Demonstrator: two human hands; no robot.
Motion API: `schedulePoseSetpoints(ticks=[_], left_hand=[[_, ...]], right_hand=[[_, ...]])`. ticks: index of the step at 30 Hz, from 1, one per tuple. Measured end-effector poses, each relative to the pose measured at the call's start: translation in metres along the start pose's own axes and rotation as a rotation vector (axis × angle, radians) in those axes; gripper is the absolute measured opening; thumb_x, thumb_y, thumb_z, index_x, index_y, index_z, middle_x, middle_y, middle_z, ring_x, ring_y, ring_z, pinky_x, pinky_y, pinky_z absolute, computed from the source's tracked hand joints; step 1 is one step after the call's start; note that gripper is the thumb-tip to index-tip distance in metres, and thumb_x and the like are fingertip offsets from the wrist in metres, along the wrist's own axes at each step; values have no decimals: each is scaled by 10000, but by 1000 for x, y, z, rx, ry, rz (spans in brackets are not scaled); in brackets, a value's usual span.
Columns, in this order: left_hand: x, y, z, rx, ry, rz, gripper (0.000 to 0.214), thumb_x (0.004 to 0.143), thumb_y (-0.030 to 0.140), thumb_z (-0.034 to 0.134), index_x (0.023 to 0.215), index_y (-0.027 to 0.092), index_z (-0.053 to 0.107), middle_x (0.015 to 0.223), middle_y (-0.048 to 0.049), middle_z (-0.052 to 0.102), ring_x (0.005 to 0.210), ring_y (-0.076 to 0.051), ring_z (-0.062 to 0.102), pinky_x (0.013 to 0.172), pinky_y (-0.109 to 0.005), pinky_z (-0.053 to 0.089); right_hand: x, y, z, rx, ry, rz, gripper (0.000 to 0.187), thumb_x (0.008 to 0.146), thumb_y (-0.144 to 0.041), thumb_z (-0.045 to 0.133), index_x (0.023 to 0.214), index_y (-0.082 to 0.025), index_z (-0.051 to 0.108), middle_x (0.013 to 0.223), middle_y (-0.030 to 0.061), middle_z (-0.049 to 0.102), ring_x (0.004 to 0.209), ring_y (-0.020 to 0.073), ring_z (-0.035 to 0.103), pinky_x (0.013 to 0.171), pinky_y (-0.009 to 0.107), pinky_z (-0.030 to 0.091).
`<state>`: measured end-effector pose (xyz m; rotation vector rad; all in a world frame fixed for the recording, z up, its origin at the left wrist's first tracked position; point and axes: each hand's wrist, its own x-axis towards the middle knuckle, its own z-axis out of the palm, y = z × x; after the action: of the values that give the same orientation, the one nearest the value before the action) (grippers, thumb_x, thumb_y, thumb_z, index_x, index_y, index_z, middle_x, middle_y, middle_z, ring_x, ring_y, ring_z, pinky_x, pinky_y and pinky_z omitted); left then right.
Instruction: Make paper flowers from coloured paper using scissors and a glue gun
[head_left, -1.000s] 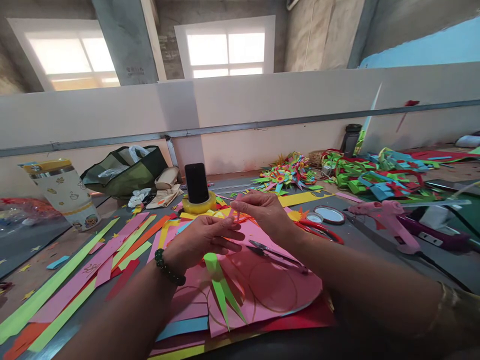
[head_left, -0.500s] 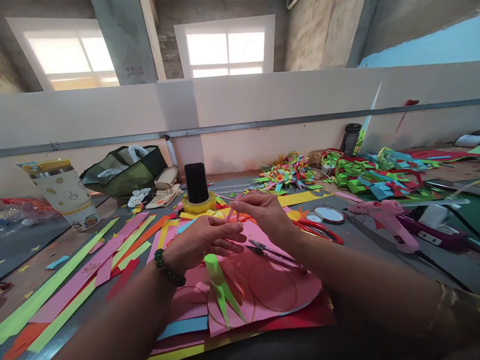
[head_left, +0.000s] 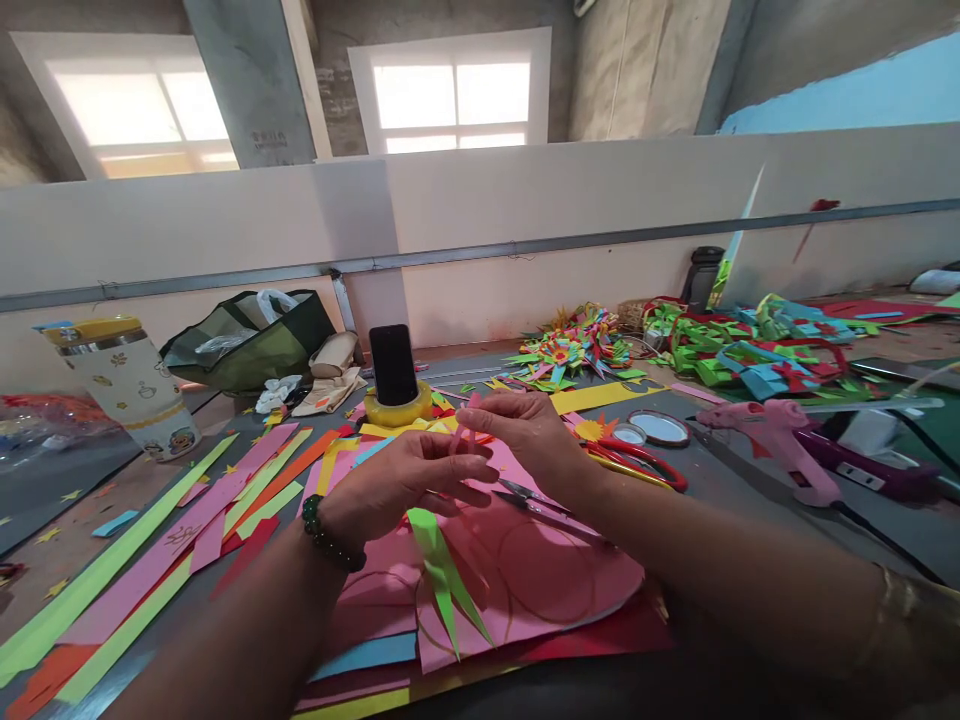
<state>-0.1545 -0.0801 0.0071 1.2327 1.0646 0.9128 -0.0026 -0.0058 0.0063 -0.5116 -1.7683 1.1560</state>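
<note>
A thin pink paper strip (head_left: 454,440) is held up between my two hands above the stacked sheets. My left hand (head_left: 420,478), with a dark beaded bracelet at its wrist, pinches the strip's lower part. At its upper end, my right hand (head_left: 525,428) grips the strip between thumb and forefinger. Below the hands lies a pink sheet (head_left: 555,575) with drawn curves. On that sheet rests a bright green pointed paper piece (head_left: 442,575), beside a faint pinkish-orange piece. Scissor blades (head_left: 536,503) lie under my right forearm, which hides part of them.
Red scissor handles (head_left: 652,462) and a roll of tape (head_left: 660,428) sit right of my hands. Further right is a pink glue gun (head_left: 787,440). A phone (head_left: 393,365) stands in yellow tape. Coloured strips (head_left: 180,540) and a tumbler (head_left: 127,390) are left.
My right hand has shifted slightly down and left, bringing the pink strip closer to my left hand. My left hand has moved a little. The things on the table stay put.
</note>
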Motion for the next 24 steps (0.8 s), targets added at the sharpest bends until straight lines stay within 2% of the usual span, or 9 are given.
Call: schedulePoseSetpoints(ticks=[2, 4, 10, 15, 18, 21, 24], left_hand=[[-1, 3, -2, 19, 1, 33, 320, 720, 395, 759, 965, 202, 685, 1077, -56, 679, 930, -173, 658, 730, -235, 467], [0, 2, -3, -25, 40, 77, 318, 720, 401, 757, 958, 202, 687, 1058, -47, 674, 906, -162, 653, 751, -245, 471], [6, -5, -6, -124, 137, 82, 304, 672, 420, 787, 797, 159, 696, 858, -32, 697, 690, -123, 672, 630, -203, 478], [3, -2, -3, -71, 128, 56, 312, 699, 399, 774, 898, 168, 707, 917, -56, 710, 696, -131, 686, 611, -197, 477], [-1, 0, 1, -2, 129, 74, 276, 735, 402, 741, 895, 179, 709, 916, -52, 716, 706, -131, 684, 615, -193, 468], [-5, 0, 4, 91, 65, 64, 263, 758, 425, 706, 834, 174, 717, 867, -44, 715, 698, -126, 666, 621, -197, 464], [-5, 0, 4, 218, -63, -16, 260, 756, 412, 699, 758, 152, 713, 745, -25, 689, 605, -91, 603, 593, -189, 440]], right_hand=[[-2, -2, 1, 24, -27, 24, 236, 725, -347, 697, 575, -165, 696, 573, -3, 590, 587, 115, 502, 581, 262, 398], [-3, -3, 1, 44, -27, 32, 235, 720, -364, 704, 588, -169, 703, 581, -2, 597, 600, 119, 516, 599, 265, 412], [-5, -5, 3, 122, -72, 47, 247, 714, -394, 711, 581, -186, 708, 587, -1, 616, 600, 124, 530, 614, 276, 436], [-5, -6, 3, 138, -34, 107, 217, 687, -372, 740, 603, -174, 712, 612, 1, 632, 625, 120, 532, 626, 269, 421], [-11, -9, -1, 149, -63, 140, 212, 710, -356, 727, 616, -168, 709, 603, -6, 617, 616, 114, 529, 611, 262, 417], [-26, -14, -8, 141, -127, 201, 212, 751, -362, 700, 665, -169, 711, 643, -8, 620, 631, 106, 530, 602, 244, 415], [-47, -20, -23, -8, -199, 327, 238, 752, -393, 704, 825, -167, 722, 649, -17, 591, 574, 85, 483, 521, 222, 364]])
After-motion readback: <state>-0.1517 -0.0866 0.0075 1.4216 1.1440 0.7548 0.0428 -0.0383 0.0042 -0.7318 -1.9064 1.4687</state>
